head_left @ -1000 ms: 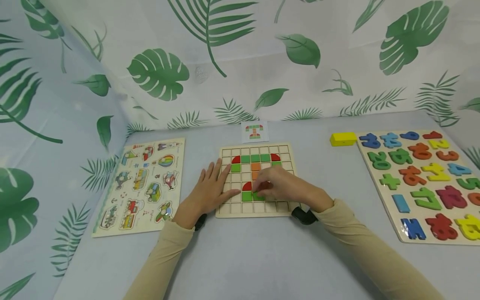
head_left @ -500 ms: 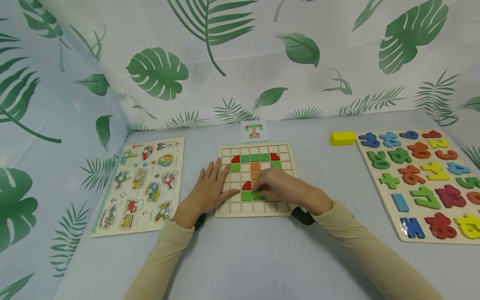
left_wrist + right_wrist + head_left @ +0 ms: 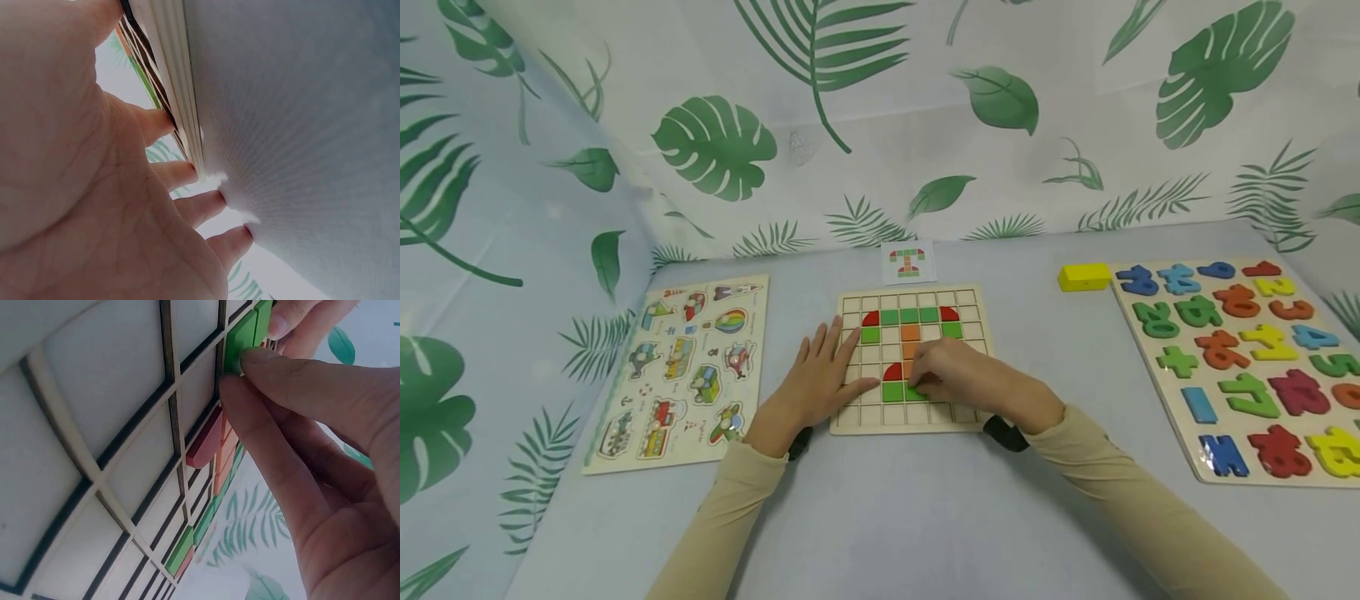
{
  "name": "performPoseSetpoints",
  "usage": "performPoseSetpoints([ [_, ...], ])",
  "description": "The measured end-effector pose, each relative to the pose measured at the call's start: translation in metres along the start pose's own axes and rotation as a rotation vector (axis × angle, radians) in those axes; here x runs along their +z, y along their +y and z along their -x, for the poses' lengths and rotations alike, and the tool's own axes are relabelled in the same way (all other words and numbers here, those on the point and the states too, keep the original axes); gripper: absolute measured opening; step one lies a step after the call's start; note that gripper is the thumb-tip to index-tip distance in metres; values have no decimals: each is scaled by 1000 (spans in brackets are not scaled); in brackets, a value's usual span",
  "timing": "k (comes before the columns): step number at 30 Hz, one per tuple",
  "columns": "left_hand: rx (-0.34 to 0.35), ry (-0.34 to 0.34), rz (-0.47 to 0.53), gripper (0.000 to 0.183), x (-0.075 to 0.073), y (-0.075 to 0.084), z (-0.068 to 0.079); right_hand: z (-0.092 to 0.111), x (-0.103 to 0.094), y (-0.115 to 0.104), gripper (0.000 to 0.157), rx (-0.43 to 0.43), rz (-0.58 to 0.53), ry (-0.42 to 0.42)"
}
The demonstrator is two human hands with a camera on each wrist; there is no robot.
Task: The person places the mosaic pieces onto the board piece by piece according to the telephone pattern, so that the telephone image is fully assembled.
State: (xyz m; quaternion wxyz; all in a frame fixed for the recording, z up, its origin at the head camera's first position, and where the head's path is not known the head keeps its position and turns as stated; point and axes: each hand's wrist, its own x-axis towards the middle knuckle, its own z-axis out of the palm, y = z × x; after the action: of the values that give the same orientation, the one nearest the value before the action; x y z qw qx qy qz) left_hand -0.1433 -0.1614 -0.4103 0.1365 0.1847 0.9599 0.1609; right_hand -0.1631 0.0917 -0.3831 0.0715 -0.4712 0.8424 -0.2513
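Note:
A wooden grid board (image 3: 859, 415) lies in the middle, with green squares, orange squares (image 3: 911, 333) and red quarter-circle pieces (image 3: 892, 372) in its cells. My left hand (image 3: 816, 379) lies spread at the board's left side, thumb and index finger over its edge; the left wrist view shows the fingertips along that edge. My right hand (image 3: 966, 371) is over the lower middle, fingers curled. Its thumb and index finger pinch a green square tile (image 3: 240, 340) in the lower row, beside another green square (image 3: 892, 392). A red quarter-circle (image 3: 205, 440) sits close to these fingers in the right wrist view.
Behind the board lies a pattern card (image 3: 907, 262). A vehicle picture puzzle (image 3: 752, 287) is on the left, a number puzzle board (image 3: 1180, 417) on the right. Near the latter stands a yellow block (image 3: 1085, 277). A leaf-print cloth (image 3: 865, 108) rises at the back.
My right hand shifts very slightly at the same green tile, its fingertips drawing closer together. The left hand stays where it was on the board's edge.

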Motion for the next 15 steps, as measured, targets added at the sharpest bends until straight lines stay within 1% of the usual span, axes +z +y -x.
performPoseSetpoints([
  [4, -4, -4, -1, 87, 0, 0, -1, 4, -3, 2, 10, -4, -26, -24],
  [6, -7, -4, -3, 87, 0, 1, -1, 9, -6, 5, 11, 1, -71, -39],
  [8, -7, -5, -6, 87, 0, 2, 0, 15, -10, 7, 12, 23, -133, -54],
  [12, -3, -6, -5, 87, 0, 2, 1, 33, -22, 13, 12, 54, -240, -54],
  [15, 2, -4, 1, 86, 0, 1, 1, 49, -33, 18, 11, 93, -269, -67],
])
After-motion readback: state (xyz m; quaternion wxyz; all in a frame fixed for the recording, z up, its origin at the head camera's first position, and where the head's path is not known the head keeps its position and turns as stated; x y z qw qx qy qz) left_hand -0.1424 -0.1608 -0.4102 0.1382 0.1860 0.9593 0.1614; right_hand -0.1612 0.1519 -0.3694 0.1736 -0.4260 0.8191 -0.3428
